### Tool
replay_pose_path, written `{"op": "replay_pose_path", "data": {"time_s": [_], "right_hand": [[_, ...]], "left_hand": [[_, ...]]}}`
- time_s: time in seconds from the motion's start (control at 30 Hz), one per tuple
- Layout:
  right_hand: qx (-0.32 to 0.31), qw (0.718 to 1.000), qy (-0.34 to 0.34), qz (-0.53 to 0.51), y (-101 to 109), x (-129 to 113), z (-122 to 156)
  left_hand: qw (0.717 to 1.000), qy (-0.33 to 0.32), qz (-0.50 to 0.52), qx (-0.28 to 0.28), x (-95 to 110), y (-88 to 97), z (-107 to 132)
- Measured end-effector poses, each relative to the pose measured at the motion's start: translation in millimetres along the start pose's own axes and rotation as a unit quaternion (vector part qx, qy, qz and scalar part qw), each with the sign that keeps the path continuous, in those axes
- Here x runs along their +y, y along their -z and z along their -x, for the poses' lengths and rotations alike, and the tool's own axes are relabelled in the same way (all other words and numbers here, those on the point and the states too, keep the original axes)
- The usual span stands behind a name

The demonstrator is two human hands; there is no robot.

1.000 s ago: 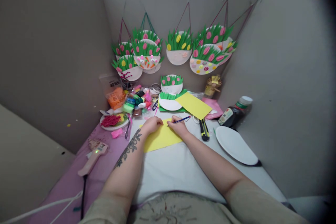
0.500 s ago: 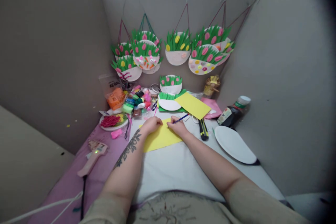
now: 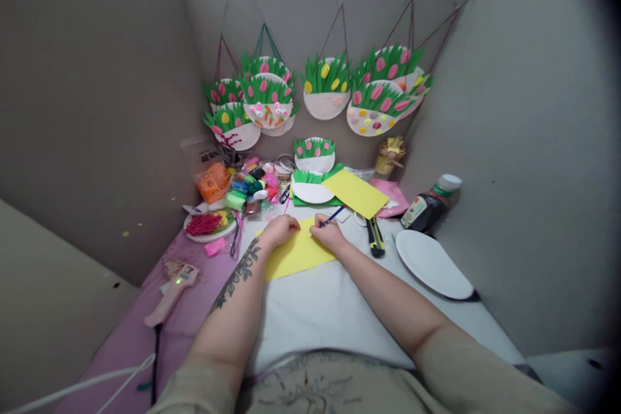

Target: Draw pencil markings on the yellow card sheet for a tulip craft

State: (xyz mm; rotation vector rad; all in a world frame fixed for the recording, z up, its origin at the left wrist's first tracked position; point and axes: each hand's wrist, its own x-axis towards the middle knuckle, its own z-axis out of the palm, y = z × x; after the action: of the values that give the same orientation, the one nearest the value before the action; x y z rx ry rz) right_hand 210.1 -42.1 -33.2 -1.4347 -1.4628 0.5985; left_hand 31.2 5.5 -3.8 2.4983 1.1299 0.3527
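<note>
A yellow sheet [image 3: 295,255] lies on the white table surface [image 3: 315,310] in front of me. My left hand [image 3: 280,230] rests curled on the sheet's far left edge and holds it down. My right hand [image 3: 328,231] is closed round a blue pen [image 3: 334,216], whose tip touches the sheet near its far edge. A second yellow sheet [image 3: 356,193] lies just behind my right hand.
A black-and-yellow utility knife [image 3: 374,236] and a white paper plate [image 3: 433,264] lie to the right, a dark bottle [image 3: 431,204] behind them. A pink glue gun [image 3: 169,291] lies at the left. Craft supplies [image 3: 242,191] crowd the back; decorated paper-plate baskets [image 3: 330,87] hang on the cardboard wall.
The pen has tilted slightly as my right hand shifts a little on the sheet. My left hand stays in place. The view has drifted a bit.
</note>
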Motion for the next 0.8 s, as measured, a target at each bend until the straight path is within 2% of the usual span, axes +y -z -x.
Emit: {"op": "replay_pose_path", "data": {"time_s": [0.8], "right_hand": [[0.017,1.000,0.007,0.000,0.6,0.0,1.0]], "left_hand": [[1.000,-0.003,0.003,0.003,-3.7,-3.0,0.7]]}}
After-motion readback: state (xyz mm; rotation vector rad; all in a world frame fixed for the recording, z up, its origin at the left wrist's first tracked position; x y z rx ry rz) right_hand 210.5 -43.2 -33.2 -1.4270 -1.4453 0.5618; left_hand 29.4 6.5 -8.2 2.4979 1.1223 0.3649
